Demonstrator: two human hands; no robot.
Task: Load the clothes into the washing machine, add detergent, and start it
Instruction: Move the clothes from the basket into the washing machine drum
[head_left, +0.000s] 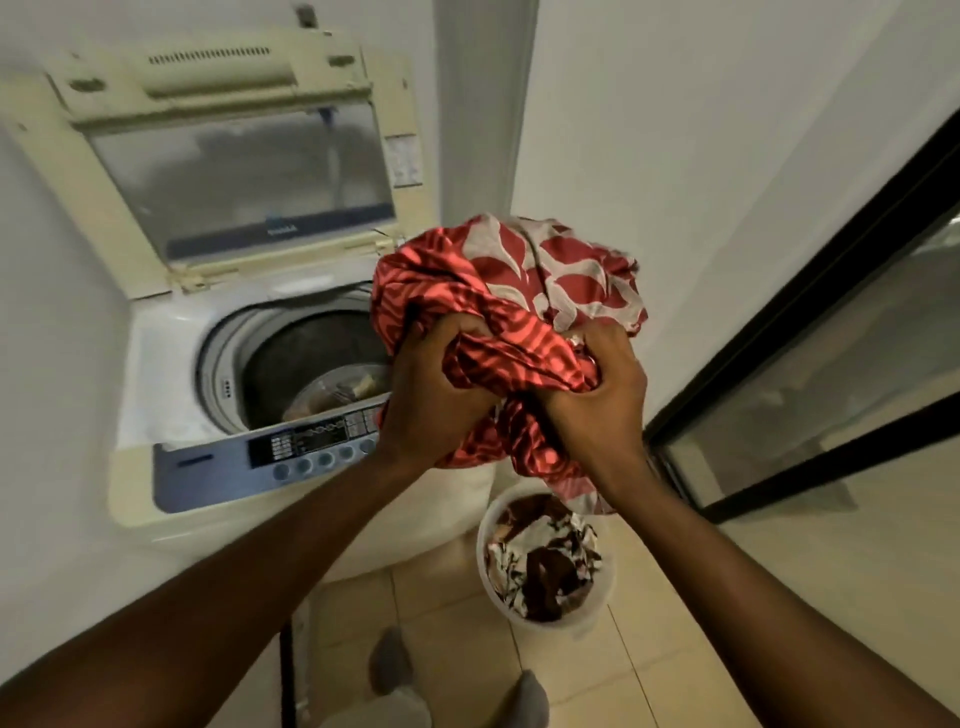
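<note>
A top-loading washing machine (171, 374) stands at the left with its lid (239, 171) raised. Its drum (311, 364) is open, and some clothes lie at the bottom. I hold a bundle of red patterned clothes (519, 291) in the air, just right of the drum opening and above the control panel (291, 452). My left hand (431, 395) and my right hand (597, 395) both grip the bundle from below. A tail of the cloth hangs down between my wrists.
A white bucket (545, 621) with more brown and white clothes sits on the tiled floor, right of the machine. A dark-framed glass door (810, 364) runs along the right. White walls close in behind. My feet (395, 660) show at the bottom.
</note>
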